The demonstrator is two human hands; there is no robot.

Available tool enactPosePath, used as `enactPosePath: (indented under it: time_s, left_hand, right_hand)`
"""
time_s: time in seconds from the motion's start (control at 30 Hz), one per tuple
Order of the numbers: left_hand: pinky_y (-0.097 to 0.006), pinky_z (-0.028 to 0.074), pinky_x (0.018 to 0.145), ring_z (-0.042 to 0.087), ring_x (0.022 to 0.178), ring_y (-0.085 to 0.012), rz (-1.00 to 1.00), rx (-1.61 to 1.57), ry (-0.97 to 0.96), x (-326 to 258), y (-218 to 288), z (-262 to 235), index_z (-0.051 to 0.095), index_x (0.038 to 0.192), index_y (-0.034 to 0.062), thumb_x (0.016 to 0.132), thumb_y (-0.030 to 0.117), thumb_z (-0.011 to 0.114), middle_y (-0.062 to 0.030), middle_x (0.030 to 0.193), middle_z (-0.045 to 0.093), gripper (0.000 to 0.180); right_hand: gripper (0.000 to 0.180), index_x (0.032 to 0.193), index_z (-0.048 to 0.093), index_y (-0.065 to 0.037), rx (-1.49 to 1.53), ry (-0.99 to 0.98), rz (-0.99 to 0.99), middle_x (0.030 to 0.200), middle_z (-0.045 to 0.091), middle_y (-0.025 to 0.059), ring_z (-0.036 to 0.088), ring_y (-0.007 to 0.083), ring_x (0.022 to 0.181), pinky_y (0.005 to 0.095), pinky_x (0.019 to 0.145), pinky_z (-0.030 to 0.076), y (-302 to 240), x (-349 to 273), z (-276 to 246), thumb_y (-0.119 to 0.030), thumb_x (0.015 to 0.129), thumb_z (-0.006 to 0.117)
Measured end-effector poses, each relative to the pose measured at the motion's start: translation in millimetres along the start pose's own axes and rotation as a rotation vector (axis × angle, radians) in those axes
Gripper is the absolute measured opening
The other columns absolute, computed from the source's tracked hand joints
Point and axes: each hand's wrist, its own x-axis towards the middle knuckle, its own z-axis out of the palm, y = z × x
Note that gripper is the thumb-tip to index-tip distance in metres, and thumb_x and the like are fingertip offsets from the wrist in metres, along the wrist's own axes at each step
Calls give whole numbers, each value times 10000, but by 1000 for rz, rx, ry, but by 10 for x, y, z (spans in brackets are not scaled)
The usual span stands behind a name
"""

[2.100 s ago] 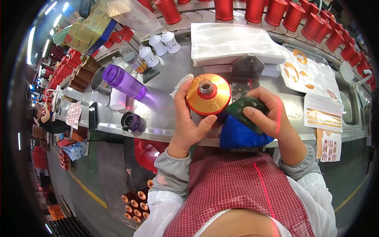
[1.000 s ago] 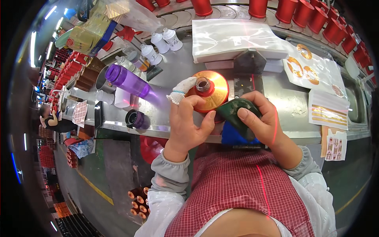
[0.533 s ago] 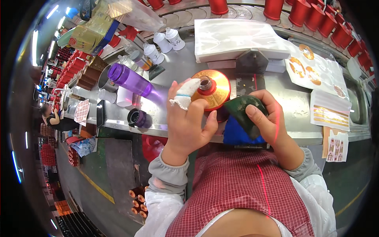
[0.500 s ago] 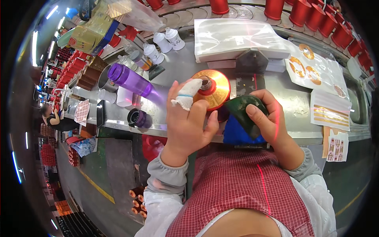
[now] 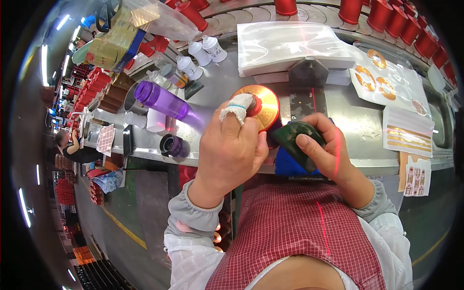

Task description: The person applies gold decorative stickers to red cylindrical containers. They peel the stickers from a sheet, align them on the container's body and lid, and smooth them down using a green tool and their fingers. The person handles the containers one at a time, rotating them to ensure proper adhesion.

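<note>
"Steel tabletop [image 5: 355, 126]; what's there?"
"Red bottle [image 5: 266, 110] with a gold top, near the front edge, just beyond the left hand [image 5: 227, 157]."
"That hand?"
"Curled (holding or only touching, I cannot tell). Right hand [image 5: 328, 150] pinches a dark green pad [image 5: 294, 139]; the left's white finger cover [image 5: 236, 107] is at the bottle's neck."

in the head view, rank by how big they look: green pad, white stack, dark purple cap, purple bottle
1. white stack
2. green pad and purple bottle: not ranked, too close, and the right hand covers part of the pad
3. dark purple cap
</note>
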Motion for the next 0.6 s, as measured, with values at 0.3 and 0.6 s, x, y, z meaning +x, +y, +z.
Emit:
enactPosePath:
  time_s: [0.3,0.6]
  left_hand:
    - [-395,488,698,581,841,-329,24,-23,-9,0,-56,1,559,821,39,694,75,702,-184,1113,592,194]
    - [-459,488,796,569,954,-411,-68,-228,-21,-64,-59,-20,586,901,10,744,94,680,-228,1074,568,201]
  right_hand:
    - [221,1034,558,5,-66,-6,-54,841,662,52,589,70,737,237,643,476,7,2,39,-175,918,610]
    - [252,1090,541,10,26,25,8,893,647,60,592,90,787,245,693,484,3,3,32,-173,928,600]
